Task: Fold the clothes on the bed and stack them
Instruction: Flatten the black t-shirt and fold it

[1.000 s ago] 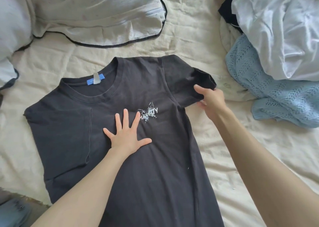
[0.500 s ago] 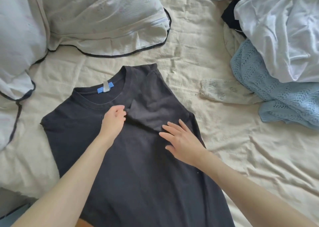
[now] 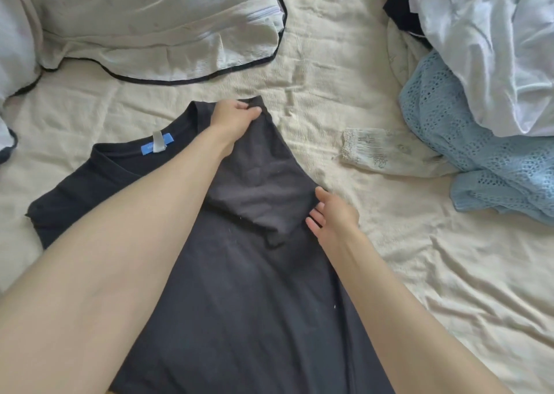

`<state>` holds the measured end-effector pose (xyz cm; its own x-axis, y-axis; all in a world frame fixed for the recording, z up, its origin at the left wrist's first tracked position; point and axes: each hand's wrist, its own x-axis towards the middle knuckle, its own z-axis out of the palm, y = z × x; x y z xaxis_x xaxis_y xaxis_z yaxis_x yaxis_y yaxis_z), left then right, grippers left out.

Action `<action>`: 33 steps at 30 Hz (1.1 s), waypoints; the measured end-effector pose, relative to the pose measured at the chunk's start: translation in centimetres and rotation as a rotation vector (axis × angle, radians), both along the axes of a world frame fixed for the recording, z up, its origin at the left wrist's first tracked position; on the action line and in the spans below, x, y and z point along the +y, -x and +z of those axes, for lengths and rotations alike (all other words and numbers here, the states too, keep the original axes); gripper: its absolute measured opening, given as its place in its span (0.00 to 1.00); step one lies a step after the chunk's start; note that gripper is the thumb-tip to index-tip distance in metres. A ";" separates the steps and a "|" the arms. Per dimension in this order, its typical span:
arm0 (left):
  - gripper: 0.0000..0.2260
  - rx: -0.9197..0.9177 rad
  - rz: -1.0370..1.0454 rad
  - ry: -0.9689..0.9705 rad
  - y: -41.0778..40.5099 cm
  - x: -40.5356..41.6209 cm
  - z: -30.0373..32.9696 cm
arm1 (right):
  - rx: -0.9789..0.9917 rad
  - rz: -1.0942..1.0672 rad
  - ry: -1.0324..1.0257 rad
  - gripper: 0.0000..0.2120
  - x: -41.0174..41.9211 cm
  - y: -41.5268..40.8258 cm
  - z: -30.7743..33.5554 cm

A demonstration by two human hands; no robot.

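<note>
A black T-shirt (image 3: 239, 303) with a blue neck label lies flat on the cream bed sheet (image 3: 344, 93). Its right sleeve and side are folded in over the chest, hiding the print. My left hand (image 3: 232, 119) reaches across and pinches the shirt's right shoulder corner at the top of the fold. My right hand (image 3: 332, 213) rests with spread fingers on the folded edge at the sleeve's lower end. A pile of unfolded clothes waits at the right: a light blue eyelet garment (image 3: 467, 159), a white garment (image 3: 494, 48) and a dark one (image 3: 401, 9).
A white pillow with dark piping (image 3: 156, 27) lies at the top left, another pillow (image 3: 12, 48) at the far left edge. A small cream lace-trimmed piece (image 3: 386, 153) lies on the sheet between the shirt and the pile.
The right sleeve has been folded in over the chest. My left hand moved up from the chest to the right shoulder corner; my right hand slid to the folded edge.
</note>
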<state>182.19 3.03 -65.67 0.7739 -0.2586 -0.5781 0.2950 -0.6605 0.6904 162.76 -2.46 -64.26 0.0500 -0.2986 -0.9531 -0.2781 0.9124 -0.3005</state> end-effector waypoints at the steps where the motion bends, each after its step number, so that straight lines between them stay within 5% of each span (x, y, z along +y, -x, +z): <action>1: 0.04 -0.013 0.013 0.019 -0.3 -0.6 0.0 | -0.003 -0.073 0.002 0.02 -0.3 -0.1 -0.1; 5: 0.09 -0.101 -0.080 0.012 -0.4 -1.6 -0.7 | -0.076 -0.157 0.073 0.13 0.1 0.0 0.3; 9: 0.20 -0.215 -0.242 -0.146 0.8 0.8 -1.1 | -0.058 0.099 0.077 0.08 3.0 0.7 0.1; 11: 0.20 -0.207 -0.238 -0.210 1.4 2.9 -1.3 | -0.049 0.229 0.023 0.25 4.3 1.3 -0.3; 14: 0.14 -0.194 -0.314 -0.319 2.4 6.0 -1.6 | -0.069 0.316 -0.005 0.05 5.2 1.4 -0.6; 20: 0.09 -0.326 -0.267 -0.284 2.8 8.9 -1.3 | -0.216 0.280 0.155 0.06 6.4 2.2 -0.6; 24: 0.12 -0.481 -0.388 -0.435 3.9 9.6 -1.2 | -0.062 0.527 0.154 0.11 6.3 2.8 -0.4; 27: 0.15 -0.730 -0.494 -0.539 5.0 10.1 -1.0 | 0.137 0.932 0.548 0.17 5.5 3.2 -0.3; 31: 0.20 -0.954 -0.694 -0.495 8.8 11.7 -1.5 | 0.045 1.228 1.585 0.07 4.4 3.1 -0.6; 33: 0.23 -0.867 -0.842 -0.505 11.4 12.8 -2.2 | -0.030 1.504 1.627 0.18 4.0 2.7 -1.9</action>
<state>170.76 15.86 -67.91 0.6493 -0.7452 -0.1520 -0.7450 -0.6634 0.0698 160.10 1.53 -66.15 0.9412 -0.3376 0.0107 -0.3098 -0.8754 -0.3709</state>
